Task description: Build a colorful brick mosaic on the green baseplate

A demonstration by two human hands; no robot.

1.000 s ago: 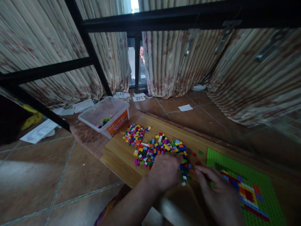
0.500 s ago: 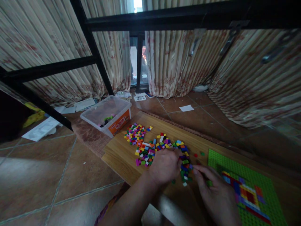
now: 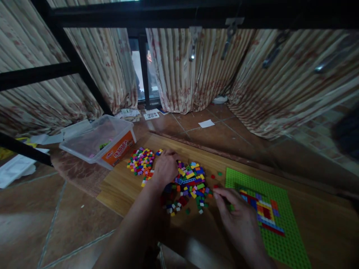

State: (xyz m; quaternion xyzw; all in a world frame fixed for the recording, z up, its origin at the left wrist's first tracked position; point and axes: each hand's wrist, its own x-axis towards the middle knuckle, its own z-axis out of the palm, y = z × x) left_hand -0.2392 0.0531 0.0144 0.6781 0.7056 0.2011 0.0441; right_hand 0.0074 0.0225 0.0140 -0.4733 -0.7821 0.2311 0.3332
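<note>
Head view looks down on a wooden board [image 3: 126,186] lying on a brown tiled floor [image 3: 42,216]. Spread over the board is a heap of small coloured bricks [image 3: 190,183], with a tighter cluster of bricks [image 3: 140,162] just to its left. Left hand [image 3: 166,167] rests palm down on the far part of the heap, fingers curled over the bricks; whether it grips one I cannot tell. Right hand [image 3: 238,220] lies at the near right edge of the heap, fingertips close together and touching the board beside a few loose bricks; any brick between them is hidden. Just right of that hand sits a green baseplate [image 3: 269,231] carrying a patch of red, yellow and blue bricks. A clear plastic tub [image 3: 98,144] with an orange label stands off the board's far left corner, and striped curtains [image 3: 182,71] hang behind
</note>
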